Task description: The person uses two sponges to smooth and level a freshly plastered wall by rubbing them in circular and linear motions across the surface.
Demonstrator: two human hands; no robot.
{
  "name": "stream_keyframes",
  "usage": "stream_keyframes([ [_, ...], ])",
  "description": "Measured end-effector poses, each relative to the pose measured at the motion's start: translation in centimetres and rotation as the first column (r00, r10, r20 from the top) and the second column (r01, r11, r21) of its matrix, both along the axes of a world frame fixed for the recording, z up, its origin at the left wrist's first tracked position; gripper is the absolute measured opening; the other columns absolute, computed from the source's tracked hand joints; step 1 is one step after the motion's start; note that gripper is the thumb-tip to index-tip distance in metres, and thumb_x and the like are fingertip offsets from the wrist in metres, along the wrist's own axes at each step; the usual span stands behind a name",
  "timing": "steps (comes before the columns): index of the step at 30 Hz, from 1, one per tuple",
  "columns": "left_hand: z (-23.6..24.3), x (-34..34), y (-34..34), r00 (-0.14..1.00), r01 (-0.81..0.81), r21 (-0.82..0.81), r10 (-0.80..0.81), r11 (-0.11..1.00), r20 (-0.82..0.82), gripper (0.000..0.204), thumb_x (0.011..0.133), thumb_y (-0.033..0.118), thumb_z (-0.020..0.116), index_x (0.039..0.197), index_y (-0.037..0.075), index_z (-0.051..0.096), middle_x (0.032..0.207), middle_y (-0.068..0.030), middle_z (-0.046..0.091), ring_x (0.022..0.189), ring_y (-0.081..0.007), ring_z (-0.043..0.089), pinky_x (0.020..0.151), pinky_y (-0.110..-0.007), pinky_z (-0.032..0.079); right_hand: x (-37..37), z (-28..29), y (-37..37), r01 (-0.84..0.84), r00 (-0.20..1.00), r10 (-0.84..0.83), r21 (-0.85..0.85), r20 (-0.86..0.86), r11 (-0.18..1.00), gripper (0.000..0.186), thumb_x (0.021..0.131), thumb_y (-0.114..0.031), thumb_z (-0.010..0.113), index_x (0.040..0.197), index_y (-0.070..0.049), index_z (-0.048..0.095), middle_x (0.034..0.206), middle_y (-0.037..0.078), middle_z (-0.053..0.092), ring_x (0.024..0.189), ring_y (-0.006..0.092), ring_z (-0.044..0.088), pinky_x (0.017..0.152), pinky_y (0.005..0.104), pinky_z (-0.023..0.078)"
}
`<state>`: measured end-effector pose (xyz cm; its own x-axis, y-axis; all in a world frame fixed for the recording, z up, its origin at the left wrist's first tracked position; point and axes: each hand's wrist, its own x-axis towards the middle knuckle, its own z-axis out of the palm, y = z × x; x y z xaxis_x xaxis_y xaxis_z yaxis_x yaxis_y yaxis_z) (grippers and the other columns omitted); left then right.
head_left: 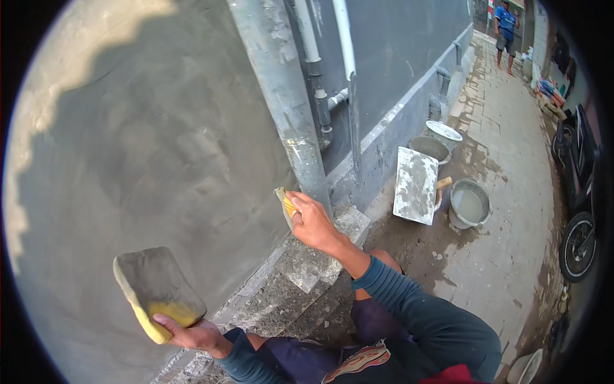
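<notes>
Yellow sponge, left: the left hand (188,333) is closed on the bottom edge of a big yellow sponge block (157,291). Its flat face is caked with grey mud.
How it feels: it looks soft and squashy, I think, and light, but wet mud may make it heavier and slippery. The bare yellow end by the fingers looks like the best place to hold it.
Small sponge, right: the right hand (313,221) is closed around a small yellow sponge piece (284,206), pinched between thumb and fingers. Its edge is at the foot of the wall, right beside the grey post (281,102).
How it feels: bendy and easy to squeeze, I think. A light pinch looks like enough.
Wall: the grey wall (147,147) looks damp and smooth, with swirly marks. It may smear if pushed hard.
Ledge: a speckled stone ledge (300,269) runs under the wall.
Farther out: a mud-covered flat board (416,185) leans by some buckets (470,203) on the brick ground. White pipes (342,45) run up behind the post. Another person (505,32) stands far down the lane.
</notes>
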<state>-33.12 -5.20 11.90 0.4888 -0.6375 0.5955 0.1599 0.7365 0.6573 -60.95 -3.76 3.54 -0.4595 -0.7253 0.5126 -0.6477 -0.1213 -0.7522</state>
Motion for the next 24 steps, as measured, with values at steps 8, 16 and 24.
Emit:
stream_keyframes([
  [8,0.1,4.8,0.3,0.765,-0.421,-0.093,0.408,0.902,0.498,0.042,0.104,0.023,0.041,0.132,-0.008,0.048,0.126,-0.021,0.054,0.108,-0.0324,0.054,0.091,-0.043,0.047,-24.8,-15.2,25.2,0.662,0.664,-0.641,0.097,0.385,0.744,0.033,0.089,-0.012,0.066,0.118,0.005,0.066,0.104,0.009,0.071,0.093,0.0148,0.064,0.084,0.028,0.049],
  [16,-9.4,3.9,2.3,0.911,-0.271,0.515,0.044,0.813,0.41,0.047,0.099,0.032,0.058,0.133,0.0,0.052,0.118,-0.0101,0.059,0.101,-0.0186,0.058,0.088,-0.035,0.048,-47.0,-36.6,39.1,0.836,0.441,-0.861,0.465,-0.254,0.291,0.032,0.08,-0.013,0.063,0.107,0.003,0.068,0.102,0.024,0.07,0.096,0.0371,0.068,0.083,0.043,0.052],
  [24,-10.2,7.0,7.1,0.719,-0.375,0.403,-0.012,0.835,0.695,0.033,0.095,0.022,0.063,0.119,-0.001,0.062,0.108,-0.0049,0.065,0.102,-0.0136,0.057,0.091,-0.027,0.043,-56.9,-42.6,34.5,0.666,0.674,-0.609,0.7,-0.418,0.257,0.044,0.089,-0.012,0.054,0.126,0.012,0.056,0.124,0.026,0.062,0.111,0.0363,0.061,0.094,0.041,0.047],
])
